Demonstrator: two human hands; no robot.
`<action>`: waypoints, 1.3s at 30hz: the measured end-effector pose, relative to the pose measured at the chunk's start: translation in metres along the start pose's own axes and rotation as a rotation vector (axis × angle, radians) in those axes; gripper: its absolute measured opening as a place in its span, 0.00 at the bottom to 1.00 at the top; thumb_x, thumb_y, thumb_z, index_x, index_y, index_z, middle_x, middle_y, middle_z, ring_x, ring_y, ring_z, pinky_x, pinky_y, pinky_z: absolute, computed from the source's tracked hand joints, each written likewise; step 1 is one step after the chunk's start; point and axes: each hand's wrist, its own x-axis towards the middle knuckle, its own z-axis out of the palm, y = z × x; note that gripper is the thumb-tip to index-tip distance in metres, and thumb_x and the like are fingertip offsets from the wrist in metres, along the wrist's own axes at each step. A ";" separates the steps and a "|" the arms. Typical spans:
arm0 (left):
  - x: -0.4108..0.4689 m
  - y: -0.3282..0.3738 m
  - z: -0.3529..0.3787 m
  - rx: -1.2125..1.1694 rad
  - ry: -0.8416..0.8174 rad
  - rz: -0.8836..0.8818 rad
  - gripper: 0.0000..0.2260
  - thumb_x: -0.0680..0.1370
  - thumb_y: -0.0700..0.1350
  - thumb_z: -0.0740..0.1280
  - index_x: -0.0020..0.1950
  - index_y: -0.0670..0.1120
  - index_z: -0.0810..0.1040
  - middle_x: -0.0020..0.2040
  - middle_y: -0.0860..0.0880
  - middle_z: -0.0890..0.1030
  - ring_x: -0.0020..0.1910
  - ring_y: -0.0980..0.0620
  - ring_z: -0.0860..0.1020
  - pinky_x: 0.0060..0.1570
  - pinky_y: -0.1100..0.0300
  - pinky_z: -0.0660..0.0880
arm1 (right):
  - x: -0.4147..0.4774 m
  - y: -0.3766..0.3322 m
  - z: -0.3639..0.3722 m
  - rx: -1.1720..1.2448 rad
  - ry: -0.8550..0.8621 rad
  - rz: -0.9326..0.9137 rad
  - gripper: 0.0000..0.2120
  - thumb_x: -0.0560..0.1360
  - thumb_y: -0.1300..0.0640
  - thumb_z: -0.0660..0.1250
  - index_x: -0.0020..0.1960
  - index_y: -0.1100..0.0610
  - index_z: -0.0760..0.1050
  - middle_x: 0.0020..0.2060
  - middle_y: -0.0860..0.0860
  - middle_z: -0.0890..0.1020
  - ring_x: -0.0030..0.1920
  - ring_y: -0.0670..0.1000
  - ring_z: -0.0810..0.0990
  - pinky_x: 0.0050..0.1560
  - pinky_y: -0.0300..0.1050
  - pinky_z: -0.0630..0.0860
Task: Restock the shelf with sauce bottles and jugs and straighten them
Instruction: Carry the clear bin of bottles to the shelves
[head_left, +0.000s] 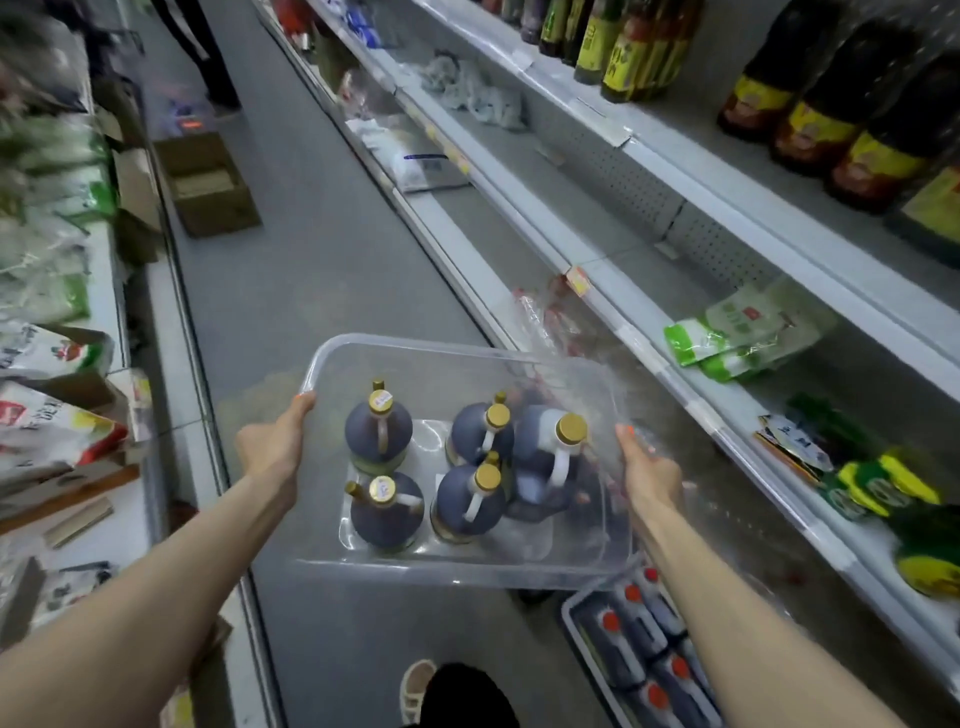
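I carry a clear plastic bin (467, 569) in the aisle, above the floor. My left hand (272, 441) grips its left rim and my right hand (649, 470) grips its right rim. Inside stand several dark sauce jugs (384, 512) with gold caps and white handles. On the floor by my right forearm lies a second bin of dark bottles with red caps (641, 652). The shelf unit (691, 410) runs along my right, and its upper shelf holds dark bottles with yellow labels (810, 117).
Green and white packets (737, 330) lie on the middle right shelf, yellow-green packs (883, 486) lower down. A cardboard box (208, 182) sits on the aisle floor ahead. Bagged goods (47, 415) fill the left shelves. A person's legs (208, 57) stand far down the aisle.
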 end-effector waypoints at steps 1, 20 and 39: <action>0.019 0.011 0.006 0.003 0.005 -0.013 0.26 0.69 0.54 0.75 0.55 0.34 0.79 0.46 0.41 0.80 0.41 0.46 0.77 0.41 0.56 0.72 | 0.009 -0.015 0.017 0.005 -0.006 -0.003 0.28 0.73 0.41 0.70 0.50 0.69 0.79 0.46 0.61 0.81 0.48 0.61 0.79 0.50 0.48 0.72; 0.403 0.213 0.209 0.255 0.021 -0.055 0.28 0.65 0.63 0.74 0.45 0.37 0.79 0.45 0.38 0.82 0.44 0.37 0.80 0.45 0.48 0.77 | 0.227 -0.247 0.336 -0.052 0.036 0.166 0.28 0.72 0.34 0.66 0.35 0.60 0.75 0.46 0.63 0.82 0.48 0.63 0.80 0.55 0.58 0.76; 0.673 0.312 0.498 0.685 -0.435 -0.035 0.25 0.68 0.58 0.75 0.49 0.37 0.78 0.42 0.42 0.78 0.41 0.43 0.76 0.42 0.51 0.74 | 0.367 -0.292 0.521 0.170 0.351 0.667 0.38 0.72 0.31 0.62 0.58 0.66 0.77 0.54 0.61 0.80 0.55 0.63 0.77 0.60 0.52 0.73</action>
